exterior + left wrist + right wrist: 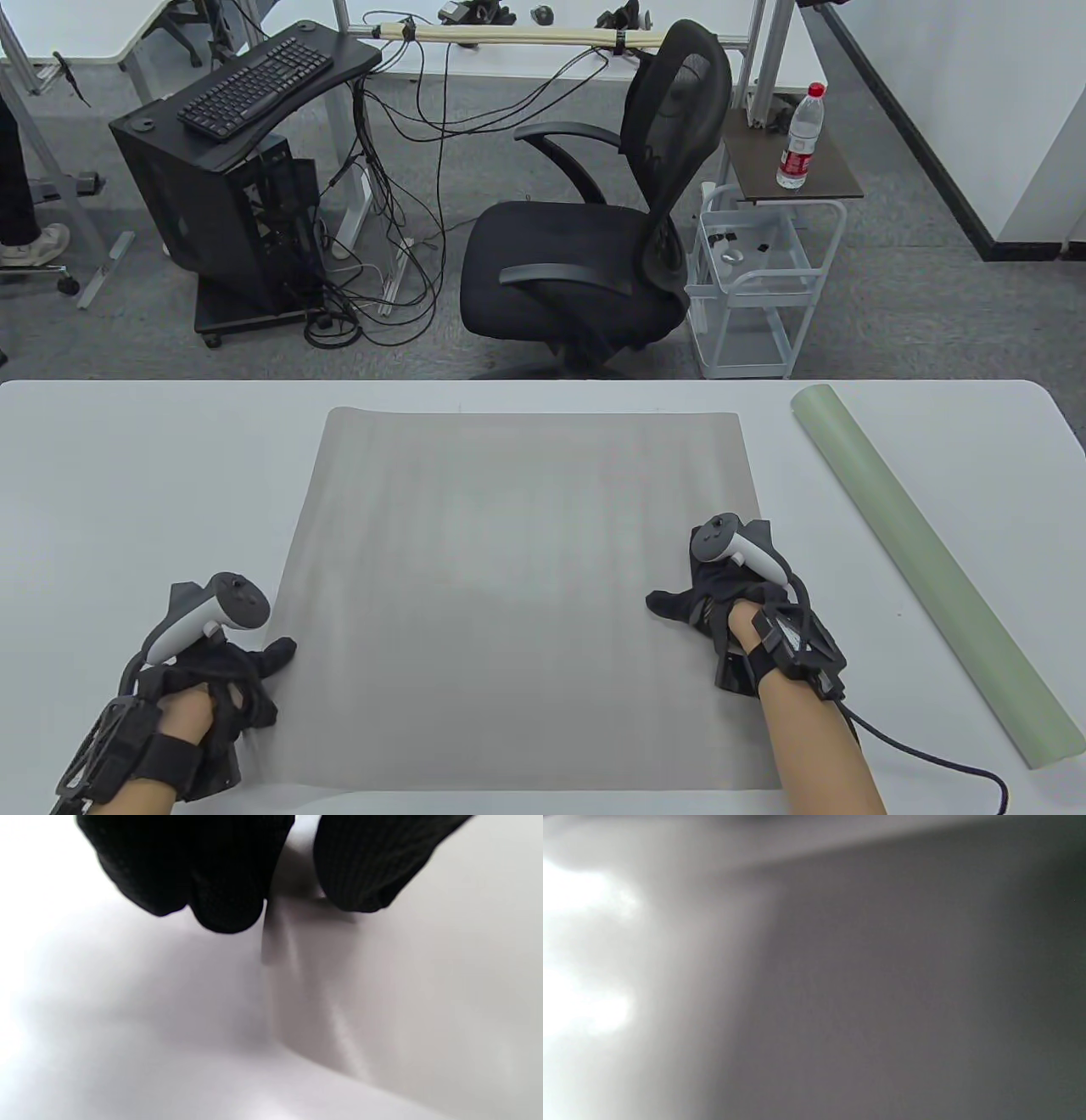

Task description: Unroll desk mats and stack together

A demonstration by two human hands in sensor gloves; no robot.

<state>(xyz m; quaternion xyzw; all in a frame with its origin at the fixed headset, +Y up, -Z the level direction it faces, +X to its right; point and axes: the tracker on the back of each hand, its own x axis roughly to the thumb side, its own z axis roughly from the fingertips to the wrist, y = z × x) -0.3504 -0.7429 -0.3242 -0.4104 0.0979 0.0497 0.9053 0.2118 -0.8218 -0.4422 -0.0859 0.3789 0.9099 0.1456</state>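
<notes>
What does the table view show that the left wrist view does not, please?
Only the table view shows the rolled green mat at the table's right, the right hand resting on the grey mat, and the left hand whole. Only the left wrist view shows the left fingertips up close at the mat's edge. Both show the grey mat's left edge and the white table.

My left hand [222, 679] in its black sensor glove lies palm-down low on my left, thumb stretched out to the right. My right hand [721, 586] in its black glove sits farther forward, palm-down, thumb pointing left. In my left wrist view, 2 gloved fingertips [225, 899] hang close together, the thumb apart.
</notes>
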